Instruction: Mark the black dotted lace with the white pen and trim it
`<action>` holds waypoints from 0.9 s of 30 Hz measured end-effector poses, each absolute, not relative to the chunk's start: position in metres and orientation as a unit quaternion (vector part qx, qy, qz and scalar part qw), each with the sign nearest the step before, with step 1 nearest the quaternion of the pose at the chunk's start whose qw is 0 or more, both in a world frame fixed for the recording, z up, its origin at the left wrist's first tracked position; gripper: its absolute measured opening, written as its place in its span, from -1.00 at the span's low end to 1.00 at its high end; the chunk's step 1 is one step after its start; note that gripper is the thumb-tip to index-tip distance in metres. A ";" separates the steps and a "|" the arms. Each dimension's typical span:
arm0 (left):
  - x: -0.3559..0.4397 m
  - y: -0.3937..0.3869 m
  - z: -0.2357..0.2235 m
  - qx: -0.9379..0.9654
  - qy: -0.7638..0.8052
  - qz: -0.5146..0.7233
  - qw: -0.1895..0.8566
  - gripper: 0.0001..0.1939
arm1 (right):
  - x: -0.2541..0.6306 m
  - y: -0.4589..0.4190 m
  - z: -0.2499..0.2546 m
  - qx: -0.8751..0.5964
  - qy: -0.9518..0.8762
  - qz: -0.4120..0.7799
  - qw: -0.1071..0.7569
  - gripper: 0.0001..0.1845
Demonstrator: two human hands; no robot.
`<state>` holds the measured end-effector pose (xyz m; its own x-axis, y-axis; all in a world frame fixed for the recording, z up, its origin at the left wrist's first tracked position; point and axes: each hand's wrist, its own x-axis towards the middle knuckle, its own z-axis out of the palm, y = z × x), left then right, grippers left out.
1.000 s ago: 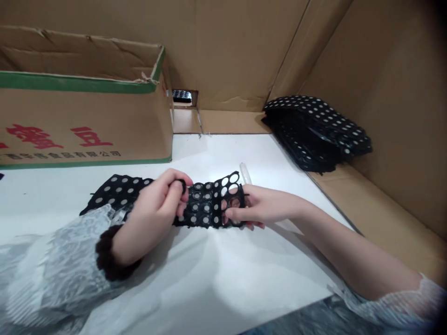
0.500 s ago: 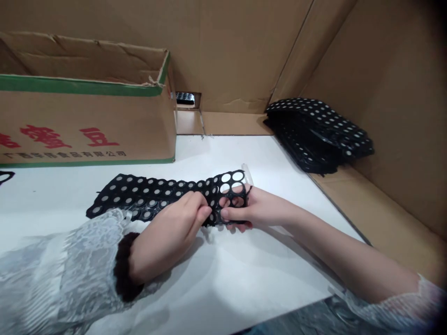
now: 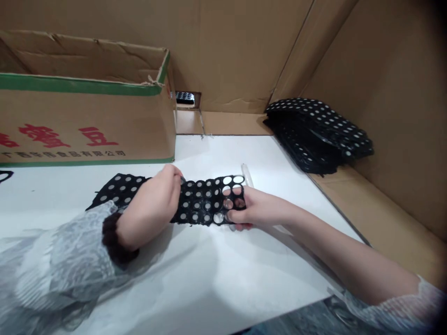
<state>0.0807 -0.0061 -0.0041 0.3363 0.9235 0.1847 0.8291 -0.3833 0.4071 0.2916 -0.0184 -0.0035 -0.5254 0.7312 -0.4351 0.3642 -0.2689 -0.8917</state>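
Observation:
A black sheet point(image 3: 199, 204) with rows of round pale discs lies across the white table. Its right end has open rings through which fingers and white table show. There my right hand point(image 3: 256, 204) grips the sheet, thumb on top and fingers beneath. My left hand point(image 3: 153, 200) is closed over the sheet's middle, its fingertips pinched together near the far edge. What those fingertips hold, if anything, is hidden. Beyond my right hand, a clear strip or tube point(image 3: 247, 174) lies on the table.
An open cardboard box point(image 3: 87, 111) with green edges stands at the back left. A stack of similar black dotted sheets point(image 3: 317, 135) leans in the right corner against cardboard walls point(image 3: 237, 51). A black loop point(image 3: 6, 175) lies at the left edge.
My left hand has moved left and away from me, off the discs near my right hand, uncovering the sheet's middle rows. My right hand keeps its grip with little movement.

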 end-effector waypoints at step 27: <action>0.096 -0.021 -0.002 0.849 0.401 0.155 0.307 -0.88 | 0.283 -0.026 -0.002 -0.435 -0.616 0.643 0.138 -0.92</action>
<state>0.0961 -0.0213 -0.0017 0.6306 0.7759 0.0168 0.5855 -0.4899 0.6459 0.2831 -0.0256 -0.0022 -0.5844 0.7124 -0.3886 0.3579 -0.2035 -0.9113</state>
